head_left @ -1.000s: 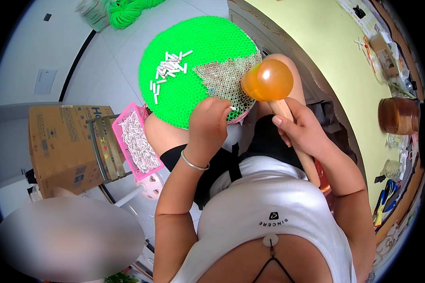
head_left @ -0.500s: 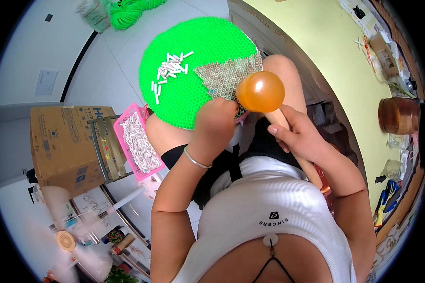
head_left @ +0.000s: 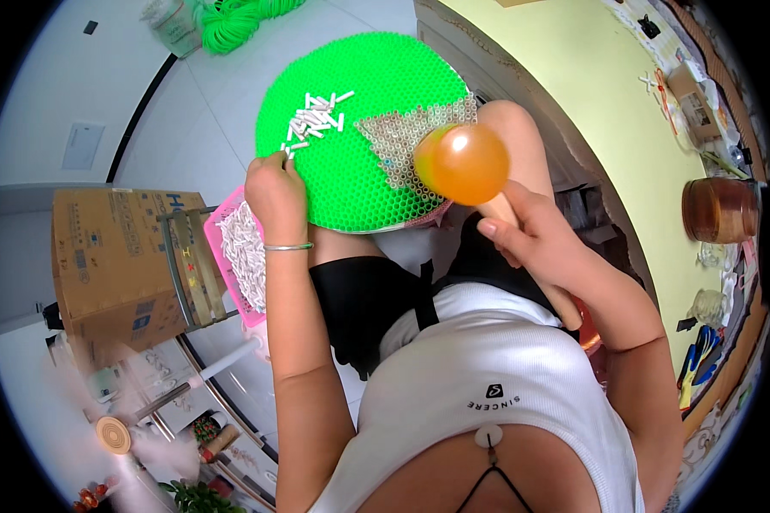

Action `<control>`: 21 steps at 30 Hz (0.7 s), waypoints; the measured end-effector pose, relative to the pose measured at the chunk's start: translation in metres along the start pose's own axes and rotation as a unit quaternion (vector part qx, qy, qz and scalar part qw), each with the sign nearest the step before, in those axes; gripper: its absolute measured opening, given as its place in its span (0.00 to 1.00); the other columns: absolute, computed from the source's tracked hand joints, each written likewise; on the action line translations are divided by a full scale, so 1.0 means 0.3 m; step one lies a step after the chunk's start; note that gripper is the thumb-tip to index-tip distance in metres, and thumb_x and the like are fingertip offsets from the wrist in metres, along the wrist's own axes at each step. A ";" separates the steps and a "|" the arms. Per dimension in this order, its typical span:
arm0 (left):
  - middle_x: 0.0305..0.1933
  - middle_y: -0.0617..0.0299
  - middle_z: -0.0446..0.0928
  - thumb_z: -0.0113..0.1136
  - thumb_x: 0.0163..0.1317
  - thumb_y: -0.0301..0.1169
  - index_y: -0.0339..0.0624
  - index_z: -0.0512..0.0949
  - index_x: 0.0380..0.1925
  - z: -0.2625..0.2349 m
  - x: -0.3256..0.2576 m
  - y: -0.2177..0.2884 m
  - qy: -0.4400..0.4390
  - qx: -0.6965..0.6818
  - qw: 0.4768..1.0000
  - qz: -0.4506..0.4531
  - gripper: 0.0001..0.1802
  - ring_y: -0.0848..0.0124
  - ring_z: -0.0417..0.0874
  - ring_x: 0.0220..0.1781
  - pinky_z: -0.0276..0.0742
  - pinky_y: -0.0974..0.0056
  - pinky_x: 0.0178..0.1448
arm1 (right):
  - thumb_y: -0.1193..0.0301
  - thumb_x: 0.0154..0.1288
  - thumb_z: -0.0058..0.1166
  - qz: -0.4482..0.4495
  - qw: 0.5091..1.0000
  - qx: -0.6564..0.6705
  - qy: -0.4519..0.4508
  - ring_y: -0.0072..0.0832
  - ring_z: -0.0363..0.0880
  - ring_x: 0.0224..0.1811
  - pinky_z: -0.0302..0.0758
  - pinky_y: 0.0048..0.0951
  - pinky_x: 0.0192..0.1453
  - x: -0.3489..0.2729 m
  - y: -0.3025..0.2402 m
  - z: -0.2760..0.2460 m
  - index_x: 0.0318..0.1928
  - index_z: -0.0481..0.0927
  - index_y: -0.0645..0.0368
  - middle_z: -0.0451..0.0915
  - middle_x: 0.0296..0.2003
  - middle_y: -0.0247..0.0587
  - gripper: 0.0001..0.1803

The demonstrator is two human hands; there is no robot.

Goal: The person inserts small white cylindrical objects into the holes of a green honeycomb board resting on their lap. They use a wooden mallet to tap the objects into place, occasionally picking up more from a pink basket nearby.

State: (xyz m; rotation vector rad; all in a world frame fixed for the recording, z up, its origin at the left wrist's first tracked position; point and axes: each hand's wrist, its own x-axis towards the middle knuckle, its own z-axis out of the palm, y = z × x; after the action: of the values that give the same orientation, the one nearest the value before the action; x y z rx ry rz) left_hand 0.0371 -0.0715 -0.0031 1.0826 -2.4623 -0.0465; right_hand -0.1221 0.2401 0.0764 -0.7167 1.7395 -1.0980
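Note:
A round green honeycomb board (head_left: 368, 68) rests over my lap. A wedge of its holes, reaching to the right edge, is filled with upright small tubes (head_left: 411, 128) whose open ends show. Loose white tubes (head_left: 316, 118) lie in a pile on its left half. My left hand (head_left: 275, 192) is at the board's left rim, fingers curled together and touching the lowest loose tubes; what is between the fingertips is hidden. My right hand (head_left: 530, 227) is wrapped round the wooden handle of a mallet (head_left: 466, 164), whose orange rounded head hangs over the filled wedge.
A pink basket (head_left: 220, 256) full of white tubes stands left of my leg, beside a cardboard box (head_left: 111, 265). A blurred fan (head_left: 114, 434) is at lower left. Along the right runs a yellow table (head_left: 573, 94) with jars and tools. Green cord (head_left: 231, 26) lies far off.
My left hand has moved left from the filled wedge to the loose tubes at the board's left rim. The mallet head has shifted slightly left, and the board a little right.

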 end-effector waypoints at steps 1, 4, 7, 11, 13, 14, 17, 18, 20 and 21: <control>0.37 0.47 0.81 0.67 0.57 0.26 0.37 0.86 0.40 0.000 -0.004 0.005 0.002 -0.004 1.000 -0.004 0.11 0.50 0.82 0.41 0.78 0.51 0.46 | 0.63 0.74 0.56 -0.002 0.999 0.032 0.006 0.23 0.74 0.21 0.71 0.28 0.25 -0.006 0.001 -0.006 0.51 0.72 0.66 0.76 0.25 0.39 0.18; 0.36 0.47 0.81 0.65 0.57 0.24 0.37 0.85 0.38 0.006 -0.042 0.046 0.014 -0.054 0.994 0.095 0.09 0.50 0.82 0.39 0.78 0.51 0.45 | 0.64 0.75 0.55 0.008 0.997 0.074 0.036 0.17 0.69 0.18 0.67 0.22 0.22 -0.015 0.023 -0.031 0.46 0.72 0.63 0.72 0.23 0.31 0.14; 0.35 0.48 0.81 0.66 0.57 0.24 0.36 0.85 0.36 -0.002 -0.053 0.055 0.003 -0.065 0.997 0.049 0.07 0.52 0.82 0.38 0.77 0.52 0.44 | 0.64 0.75 0.55 0.043 0.993 0.103 0.031 0.17 0.69 0.18 0.67 0.21 0.22 -0.008 0.047 -0.033 0.43 0.71 0.63 0.72 0.23 0.31 0.14; 0.33 0.51 0.81 0.68 0.56 0.26 0.36 0.85 0.36 -0.018 -0.032 0.027 0.062 -0.102 0.993 -0.016 0.08 0.56 0.82 0.35 0.77 0.54 0.42 | 0.65 0.75 0.55 0.052 0.991 0.119 0.019 0.17 0.69 0.18 0.67 0.21 0.22 -0.015 0.065 -0.028 0.44 0.71 0.64 0.72 0.23 0.31 0.14; 0.33 0.51 0.81 0.70 0.55 0.27 0.36 0.85 0.36 -0.013 -0.012 -0.015 0.024 -0.073 0.997 -0.014 0.09 0.57 0.82 0.35 0.77 0.56 0.42 | 0.65 0.75 0.55 0.050 0.991 0.120 0.013 0.17 0.69 0.18 0.67 0.21 0.22 -0.013 0.066 -0.024 0.44 0.71 0.64 0.72 0.23 0.31 0.14; 0.33 0.51 0.81 0.70 0.55 0.27 0.36 0.85 0.35 -0.008 -0.012 -0.016 0.010 -0.069 0.997 -0.019 0.09 0.57 0.82 0.35 0.77 0.56 0.42 | 0.65 0.75 0.55 0.048 0.992 0.120 0.010 0.17 0.69 0.18 0.67 0.21 0.22 -0.010 0.066 -0.026 0.44 0.71 0.64 0.72 0.23 0.31 0.14; 0.33 0.51 0.81 0.71 0.54 0.29 0.36 0.85 0.34 0.004 -0.010 -0.007 -0.009 -0.060 0.998 -0.023 0.10 0.57 0.82 0.35 0.78 0.56 0.43 | 0.65 0.75 0.54 0.043 0.992 0.119 0.005 0.16 0.68 0.18 0.67 0.22 0.22 -0.006 0.068 -0.031 0.44 0.70 0.64 0.72 0.23 0.31 0.14; 0.33 0.51 0.81 0.71 0.54 0.29 0.35 0.85 0.34 0.009 -0.009 -0.002 -0.002 -0.059 0.998 -0.019 0.10 0.57 0.83 0.35 0.78 0.56 0.43 | 0.65 0.75 0.54 0.043 0.992 0.118 0.006 0.16 0.68 0.18 0.67 0.22 0.22 -0.006 0.069 -0.035 0.43 0.70 0.64 0.71 0.23 0.31 0.13; 0.33 0.50 0.82 0.71 0.54 0.29 0.35 0.84 0.33 0.024 0.001 0.004 0.008 -0.055 0.998 -0.019 0.10 0.57 0.83 0.35 0.78 0.56 0.43 | 0.66 0.75 0.54 0.044 0.992 0.118 0.006 0.16 0.68 0.18 0.67 0.22 0.22 -0.006 0.068 -0.038 0.43 0.70 0.64 0.71 0.23 0.31 0.13; 0.34 0.50 0.82 0.71 0.55 0.29 0.35 0.84 0.33 0.034 0.018 0.001 0.009 -0.051 0.998 -0.023 0.09 0.57 0.83 0.36 0.78 0.56 0.43 | 0.66 0.75 0.54 0.045 0.992 0.119 0.005 0.16 0.68 0.17 0.67 0.22 0.22 -0.005 0.065 -0.036 0.43 0.70 0.64 0.71 0.23 0.31 0.13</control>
State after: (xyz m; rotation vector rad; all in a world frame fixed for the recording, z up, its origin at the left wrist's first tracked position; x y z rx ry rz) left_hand 0.0294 -0.0765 -0.0102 1.0901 -2.3906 -0.1748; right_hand -0.1315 0.2538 0.0612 -0.4810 1.5997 -1.2221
